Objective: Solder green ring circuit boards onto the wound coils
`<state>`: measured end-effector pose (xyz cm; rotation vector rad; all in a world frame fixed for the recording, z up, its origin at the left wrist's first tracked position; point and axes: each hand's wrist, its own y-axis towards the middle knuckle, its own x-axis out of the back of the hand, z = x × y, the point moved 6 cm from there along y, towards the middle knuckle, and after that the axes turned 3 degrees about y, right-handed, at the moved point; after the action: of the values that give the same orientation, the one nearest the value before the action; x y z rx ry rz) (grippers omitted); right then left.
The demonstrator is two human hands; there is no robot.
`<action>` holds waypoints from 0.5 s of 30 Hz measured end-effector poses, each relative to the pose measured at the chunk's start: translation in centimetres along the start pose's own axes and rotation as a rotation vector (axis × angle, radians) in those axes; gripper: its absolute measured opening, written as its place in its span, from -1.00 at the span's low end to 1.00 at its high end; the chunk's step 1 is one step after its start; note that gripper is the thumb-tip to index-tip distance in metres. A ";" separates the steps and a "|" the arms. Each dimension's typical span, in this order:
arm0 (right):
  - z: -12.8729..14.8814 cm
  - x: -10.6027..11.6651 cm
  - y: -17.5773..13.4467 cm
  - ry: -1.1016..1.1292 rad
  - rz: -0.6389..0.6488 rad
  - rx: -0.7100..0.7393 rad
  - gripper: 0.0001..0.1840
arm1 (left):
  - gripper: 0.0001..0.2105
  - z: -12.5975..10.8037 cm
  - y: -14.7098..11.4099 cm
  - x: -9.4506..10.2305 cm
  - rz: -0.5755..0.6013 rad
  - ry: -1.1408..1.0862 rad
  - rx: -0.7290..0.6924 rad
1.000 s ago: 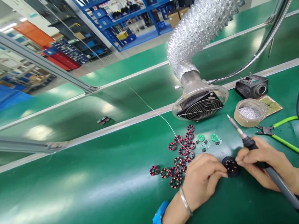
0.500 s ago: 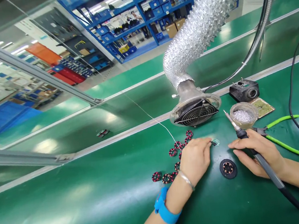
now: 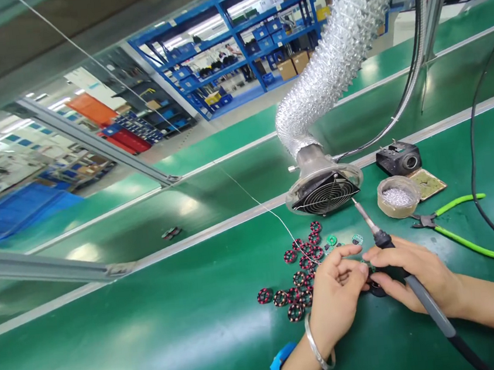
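My right hand [image 3: 419, 276] grips a soldering iron [image 3: 427, 301], its tip pointing up and away toward the fan. My left hand [image 3: 339, 284] is closed in a pinch, thumb and fingertips meeting those of my right hand over a black round base [image 3: 377, 290]. Between the fingertips a bit of a small green circuit board [image 3: 367, 264] shows, mostly hidden. A thin solder wire [image 3: 284, 222] comes down from above to the left hand. Beyond the hands lie a loose round circuit board [image 3: 357, 240] and a green ring-shaped board [image 3: 331, 239]. Several red-and-black motor stators [image 3: 294, 312] lie left of my left hand.
A fume extractor fan [image 3: 325, 195] on a silver duct hangs just past the hands. To the right are a tub of metal shavings [image 3: 398, 197], a sponge tray [image 3: 427, 183], a black iron stand [image 3: 398, 158] and green-handled cutters [image 3: 468, 237]. A black cable [image 3: 474, 143] hangs at the right.
My left hand has drawn back from the loose boards toward me and now meets my right fingertips above the black base. The soldering iron has shifted left with my right hand.
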<state>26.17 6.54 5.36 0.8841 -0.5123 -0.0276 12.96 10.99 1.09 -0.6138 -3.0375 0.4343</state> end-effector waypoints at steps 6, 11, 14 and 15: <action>0.2 0.0 -0.2 -0.077 -0.003 0.034 -0.66 | -0.70 -0.4 0.2 -0.2 -0.072 0.022 -0.054; 0.2 0.7 -0.1 -0.089 0.041 0.024 -0.66 | -0.72 -0.2 -0.2 0.0 -0.044 0.158 -0.065; -1.1 1.5 -0.2 -0.057 0.082 -0.060 -0.67 | -0.70 -1.2 -0.5 0.4 0.000 0.400 -0.305; -1.8 1.7 -0.3 -0.050 0.109 -0.103 -0.67 | -0.66 -1.5 -0.7 0.3 0.037 0.482 -0.408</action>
<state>28.46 7.27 4.95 0.7554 -0.6001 0.0236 12.55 10.83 2.74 -0.6686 -2.6513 -0.3065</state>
